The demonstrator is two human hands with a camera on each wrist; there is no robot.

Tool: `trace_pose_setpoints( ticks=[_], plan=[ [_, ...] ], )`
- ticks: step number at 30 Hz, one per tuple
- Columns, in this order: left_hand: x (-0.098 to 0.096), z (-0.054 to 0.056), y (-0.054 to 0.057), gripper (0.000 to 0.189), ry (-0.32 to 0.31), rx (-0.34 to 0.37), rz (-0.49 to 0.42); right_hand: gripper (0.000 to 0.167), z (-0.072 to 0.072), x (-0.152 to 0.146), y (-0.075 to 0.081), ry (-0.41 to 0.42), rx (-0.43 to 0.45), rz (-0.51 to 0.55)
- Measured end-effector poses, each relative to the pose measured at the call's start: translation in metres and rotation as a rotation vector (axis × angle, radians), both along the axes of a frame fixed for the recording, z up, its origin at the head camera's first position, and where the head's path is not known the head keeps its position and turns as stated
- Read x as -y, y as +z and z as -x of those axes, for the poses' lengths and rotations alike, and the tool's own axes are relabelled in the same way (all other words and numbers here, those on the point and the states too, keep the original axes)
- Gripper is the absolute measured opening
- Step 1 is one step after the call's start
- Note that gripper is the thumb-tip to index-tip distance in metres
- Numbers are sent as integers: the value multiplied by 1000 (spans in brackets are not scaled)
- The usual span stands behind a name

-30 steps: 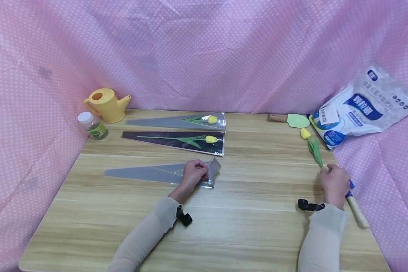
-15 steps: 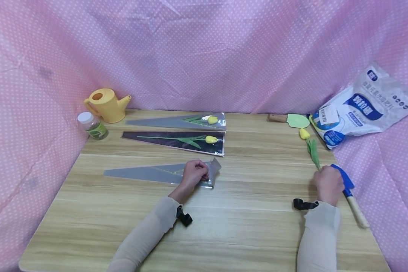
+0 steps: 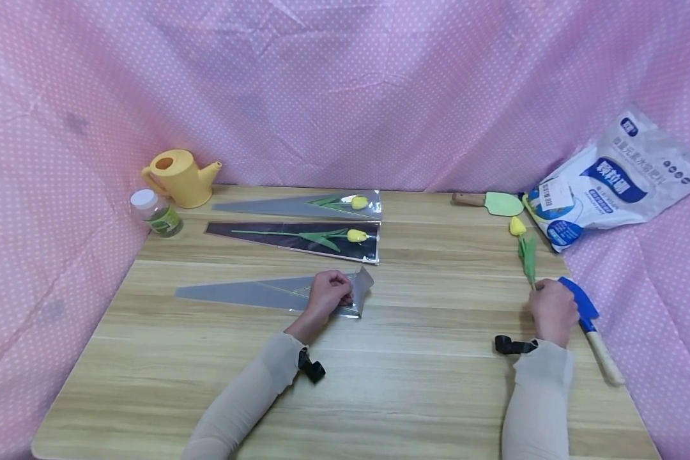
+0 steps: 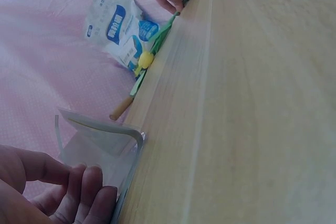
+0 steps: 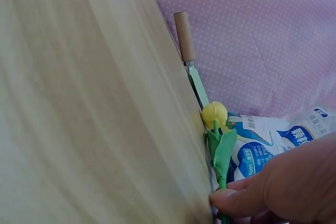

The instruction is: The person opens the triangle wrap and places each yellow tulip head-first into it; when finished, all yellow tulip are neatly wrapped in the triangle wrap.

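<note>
My left hand [image 3: 329, 295] pinches the clear upper film of a grey flower sleeve [image 3: 230, 294] lying on the table. In the left wrist view, the sleeve's mouth [image 4: 100, 135] gapes open beside the curled fingers [image 4: 92, 187]. At the right, my right hand [image 3: 554, 312] holds a yellow artificial tulip [image 3: 527, 255] by its green stem. Thumb and fingers close on the stem below the leaves in the right wrist view, with the yellow bloom [image 5: 214, 114] pointing away. The stem's lower end is hidden by the hand.
Two sleeves, one grey [image 3: 264, 206] and one black [image 3: 253, 231], each hold a yellow tulip. A yellow watering can [image 3: 181, 182] and a lidded bottle [image 3: 160, 214] stand back left. Right are a green trowel [image 3: 503, 204], a fertilizer bag [image 3: 609, 185] and a blue shovel [image 3: 586, 313].
My right hand has shifted a little left with the tulip, uncovering more of the blue shovel. The stem now stands more in line with the forearm. My left hand has stayed put.
</note>
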State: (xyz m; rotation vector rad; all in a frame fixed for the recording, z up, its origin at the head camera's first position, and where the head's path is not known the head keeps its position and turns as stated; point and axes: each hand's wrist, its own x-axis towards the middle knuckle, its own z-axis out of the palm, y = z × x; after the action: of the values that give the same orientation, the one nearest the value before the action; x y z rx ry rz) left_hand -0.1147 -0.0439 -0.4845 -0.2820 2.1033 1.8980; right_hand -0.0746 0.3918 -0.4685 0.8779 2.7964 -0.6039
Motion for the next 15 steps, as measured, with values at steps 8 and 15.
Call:
trace_pose_setpoints(
  ticks=[8,15],
  plan=[
    [0,0,0,7,0,9,10,37,-3,7,8,87,-40,70],
    [0,0,1,4,0,10,15,46,4,15,12,43,37,409]
  ],
)
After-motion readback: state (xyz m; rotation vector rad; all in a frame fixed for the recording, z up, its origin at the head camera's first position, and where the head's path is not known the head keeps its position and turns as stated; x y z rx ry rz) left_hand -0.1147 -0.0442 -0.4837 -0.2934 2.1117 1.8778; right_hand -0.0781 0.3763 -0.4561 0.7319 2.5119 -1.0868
